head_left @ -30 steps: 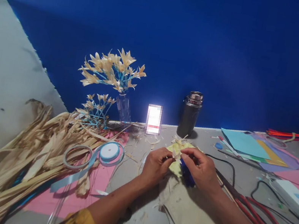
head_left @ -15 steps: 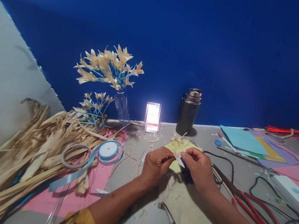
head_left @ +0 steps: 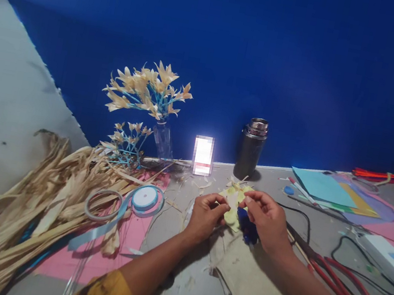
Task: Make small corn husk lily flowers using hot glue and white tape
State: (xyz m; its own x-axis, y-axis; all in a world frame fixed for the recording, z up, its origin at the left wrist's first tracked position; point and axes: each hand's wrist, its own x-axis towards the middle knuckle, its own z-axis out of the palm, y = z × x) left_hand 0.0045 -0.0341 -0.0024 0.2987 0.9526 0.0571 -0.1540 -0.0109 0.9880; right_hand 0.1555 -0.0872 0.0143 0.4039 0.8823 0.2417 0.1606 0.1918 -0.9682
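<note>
Since a moment ago I see my left hand (head_left: 206,215) and right hand (head_left: 264,219) lift slightly, both now pinching a small pale husk petal (head_left: 232,199) between fingertips above the yellow paper (head_left: 231,217), so shaping seems underway.

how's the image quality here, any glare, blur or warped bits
Head view: dim, blue-tinted light; the bright rectangle by the wall is blown out and pixelated. The dried husks at lower left smear toward the frame edge, and the wall edge at left slants from lens distortion. Left hand and right hand are fairly sharp, though the pale piece they pinch lacks detail.
</note>
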